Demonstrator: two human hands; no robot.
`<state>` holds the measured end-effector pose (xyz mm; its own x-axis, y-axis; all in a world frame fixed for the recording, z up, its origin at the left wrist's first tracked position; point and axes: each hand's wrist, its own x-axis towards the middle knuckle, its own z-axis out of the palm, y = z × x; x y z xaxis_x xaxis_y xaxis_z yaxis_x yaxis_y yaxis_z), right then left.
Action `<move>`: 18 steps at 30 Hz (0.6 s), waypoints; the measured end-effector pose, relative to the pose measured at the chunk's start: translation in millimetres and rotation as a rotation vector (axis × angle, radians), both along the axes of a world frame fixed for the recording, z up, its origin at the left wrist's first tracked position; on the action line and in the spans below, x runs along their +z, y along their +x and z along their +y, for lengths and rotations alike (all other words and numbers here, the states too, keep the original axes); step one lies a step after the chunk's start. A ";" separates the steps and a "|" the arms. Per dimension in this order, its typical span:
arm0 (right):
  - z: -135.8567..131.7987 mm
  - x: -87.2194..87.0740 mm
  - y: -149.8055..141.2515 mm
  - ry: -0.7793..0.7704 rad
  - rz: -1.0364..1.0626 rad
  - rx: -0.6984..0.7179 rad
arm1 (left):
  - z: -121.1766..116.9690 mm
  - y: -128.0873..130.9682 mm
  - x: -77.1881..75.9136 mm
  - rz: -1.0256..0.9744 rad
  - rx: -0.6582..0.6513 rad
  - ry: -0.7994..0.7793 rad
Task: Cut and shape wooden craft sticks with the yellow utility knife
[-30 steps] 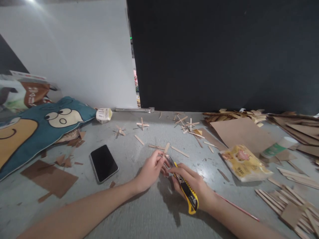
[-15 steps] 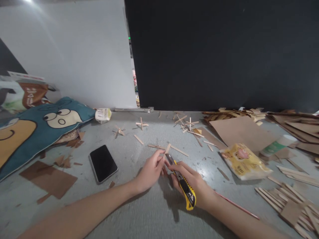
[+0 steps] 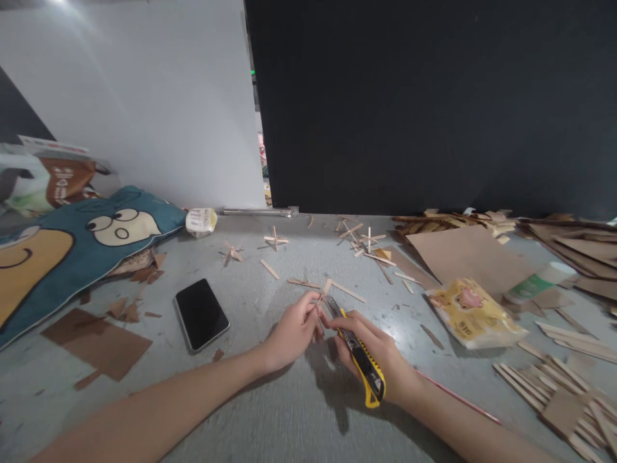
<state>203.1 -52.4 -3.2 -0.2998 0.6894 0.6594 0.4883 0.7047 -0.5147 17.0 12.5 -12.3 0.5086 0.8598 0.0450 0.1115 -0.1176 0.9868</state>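
Note:
My left hand (image 3: 292, 334) pinches a short wooden craft stick (image 3: 324, 290) and holds it tilted just above the grey table (image 3: 289, 411). My right hand (image 3: 373, 354) is wrapped round a yellow and black utility knife (image 3: 359, 357). The knife's blade end touches the stick close to my left fingertips. Both hands meet near the table's middle, with loose wooden sticks (image 3: 347, 291) lying just beyond them.
A black phone (image 3: 201, 314) lies left of my hands, with brown cardboard scraps (image 3: 96, 344) and a blue cartoon cushion (image 3: 72, 247) further left. A yellow snack packet (image 3: 470, 314), a green cup (image 3: 533, 286), cardboard sheets (image 3: 470, 254) and stick piles (image 3: 563, 386) fill the right.
Both hands stay in place; the knife and stick shift only slightly as the blade works against the stick.

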 end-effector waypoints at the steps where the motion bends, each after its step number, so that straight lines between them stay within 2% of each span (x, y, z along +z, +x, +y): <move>1: 0.3 -0.6 -0.1 0.000 0.004 -0.008 | 0.0 0.0 0.5 0.004 -0.001 0.000; 5: 2.2 -1.4 -0.1 -0.021 0.014 -0.026 | -0.3 0.0 5.4 0.009 0.001 -0.002; 11: 1.7 1.2 0.8 -0.062 -0.056 0.070 | 0.3 -0.9 7.1 0.024 0.004 0.027; 18: 1.4 0.2 0.9 -0.054 -0.042 0.016 | 0.7 -1.1 5.2 0.014 0.002 0.025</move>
